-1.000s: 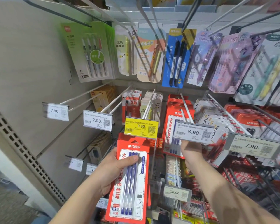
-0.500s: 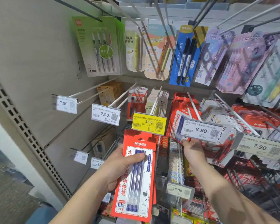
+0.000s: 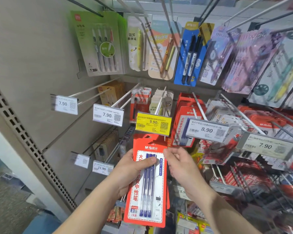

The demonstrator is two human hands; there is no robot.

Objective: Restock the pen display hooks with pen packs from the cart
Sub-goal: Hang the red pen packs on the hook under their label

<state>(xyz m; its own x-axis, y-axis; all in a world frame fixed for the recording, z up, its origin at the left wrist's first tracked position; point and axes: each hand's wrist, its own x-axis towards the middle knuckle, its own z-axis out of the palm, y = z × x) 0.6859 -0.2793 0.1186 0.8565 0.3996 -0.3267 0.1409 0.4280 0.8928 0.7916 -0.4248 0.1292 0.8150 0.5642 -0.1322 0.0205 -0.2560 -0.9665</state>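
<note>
Right hand (image 3: 181, 168) now off hooks

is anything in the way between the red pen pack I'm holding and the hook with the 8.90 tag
Yes. The white 8.90 price tag caps that hook's front end, hanging before the matching red packs. The red card pack of blue pens in the left hand sits lower left, partly under the yellow 9.90 tag.

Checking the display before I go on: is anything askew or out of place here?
The 8.90 price tag hangs tilted, covering the red packs behind it. Otherwise nothing stands out.
</note>
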